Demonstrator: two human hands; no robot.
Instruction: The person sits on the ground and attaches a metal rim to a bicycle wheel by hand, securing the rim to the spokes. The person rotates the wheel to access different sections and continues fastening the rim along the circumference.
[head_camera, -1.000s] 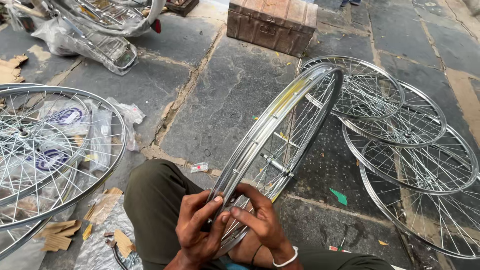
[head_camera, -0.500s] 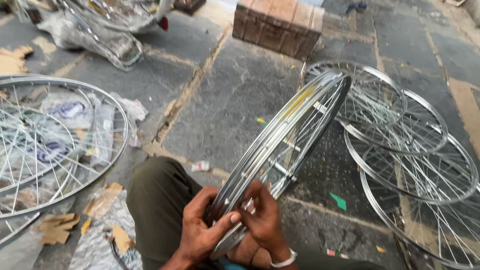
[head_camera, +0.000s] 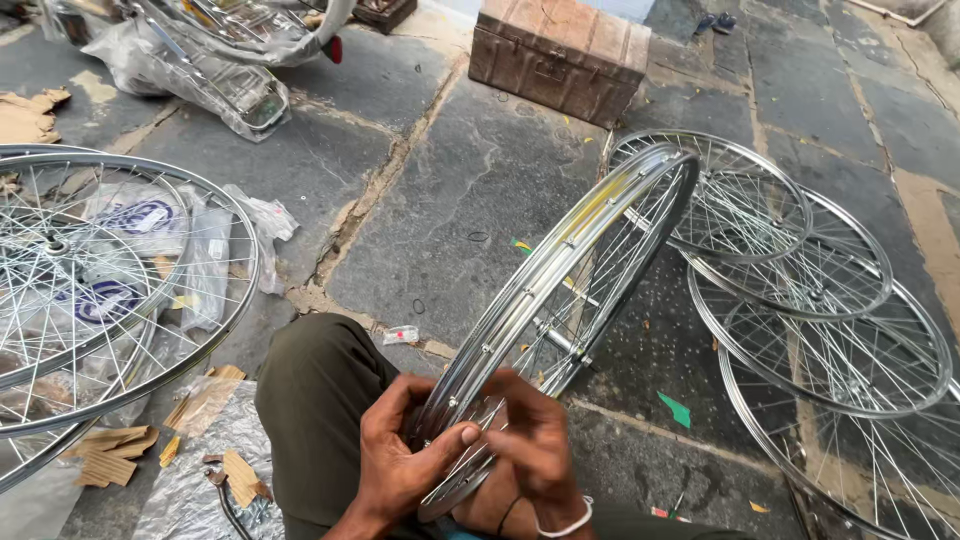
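We hold the spoked wheel rim (head_camera: 560, 300) upright on edge, its near end at our lap. The left hand (head_camera: 400, 465) clasps the rim's near edge, thumb pressed across it. The right hand (head_camera: 535, 440) pinches at the spokes with fingertips, steadying it for close work. The wheel's plane runs near-left to far-right, top edge towards the metal trunk (head_camera: 560, 55). Finished wheels (head_camera: 800, 290) lie flat at right.
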